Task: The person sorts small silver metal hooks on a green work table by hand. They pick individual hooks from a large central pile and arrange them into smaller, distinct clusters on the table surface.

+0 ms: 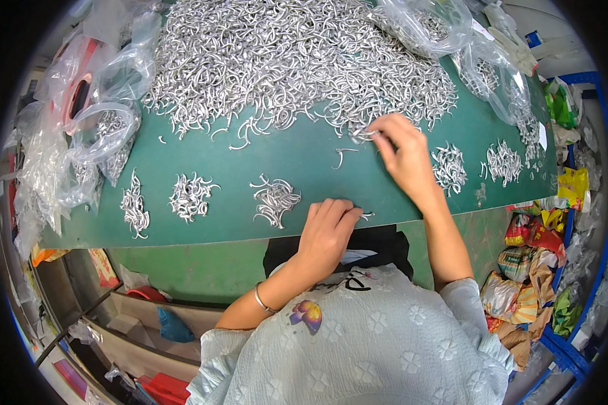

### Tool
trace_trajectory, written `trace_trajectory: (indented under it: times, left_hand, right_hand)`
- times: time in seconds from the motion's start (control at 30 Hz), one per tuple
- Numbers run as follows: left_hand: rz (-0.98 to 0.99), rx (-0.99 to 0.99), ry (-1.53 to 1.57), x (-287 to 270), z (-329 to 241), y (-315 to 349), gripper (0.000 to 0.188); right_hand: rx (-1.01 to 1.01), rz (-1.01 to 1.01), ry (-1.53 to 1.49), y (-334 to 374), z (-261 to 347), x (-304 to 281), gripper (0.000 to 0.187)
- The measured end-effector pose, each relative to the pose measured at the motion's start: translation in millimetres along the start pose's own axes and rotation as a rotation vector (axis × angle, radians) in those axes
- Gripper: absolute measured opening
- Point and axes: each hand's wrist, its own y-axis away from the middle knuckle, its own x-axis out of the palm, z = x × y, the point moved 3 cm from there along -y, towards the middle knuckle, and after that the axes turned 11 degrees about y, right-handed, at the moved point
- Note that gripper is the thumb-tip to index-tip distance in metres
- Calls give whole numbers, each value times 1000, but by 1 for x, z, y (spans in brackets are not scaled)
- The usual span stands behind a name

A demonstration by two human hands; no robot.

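Observation:
A big heap of small curved silver metal pieces (277, 61) covers the far part of the green table (243, 152). At the heap's near edge my right hand (404, 154) pinches a few curved metal pieces (361, 135) between thumb and fingers. By the table's front edge my left hand (327, 228) rests with its fingers curled together; what they hold, if anything, is hidden. One metal piece (367, 216) pokes out beside its fingertips. Left of that hand lies a small pile (275, 201) of the same pieces. Two loose pieces (341, 156) lie between my hands.
More small piles (191, 197) line the table's near side, with others (449, 167) at right. Clear plastic bags (108, 135) of pieces crowd the left end; another bag (432, 27) lies at the far right. A blue rack (604, 202) with colourful packets stands right; drawers (142, 324) sit below left.

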Motion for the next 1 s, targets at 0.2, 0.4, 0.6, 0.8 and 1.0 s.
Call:
trace_trajectory:
  times: [0.2, 0.4, 0.6, 0.8, 1.0]
  left_hand:
    - [-10, -8, 13, 1, 2, 1, 24]
    - [-15, -21, 14, 2, 3, 1, 24]
    - [-20, -24, 9, -1, 3, 2, 26]
    - [-22, -29, 5, 0, 3, 1, 27]
    - [-32, -36, 16, -1, 3, 3, 28]
  right_hand:
    - [481, -52, -420, -10, -26, -16, 18]
    - [1, -86, 253, -13, 1, -19, 36]
    - [-16, 56, 328, -8, -6, -6, 30]
    - [-146, -26, 307, -14, 22, -9, 27]
    - [-17, 25, 231, -15, -13, -9, 7]
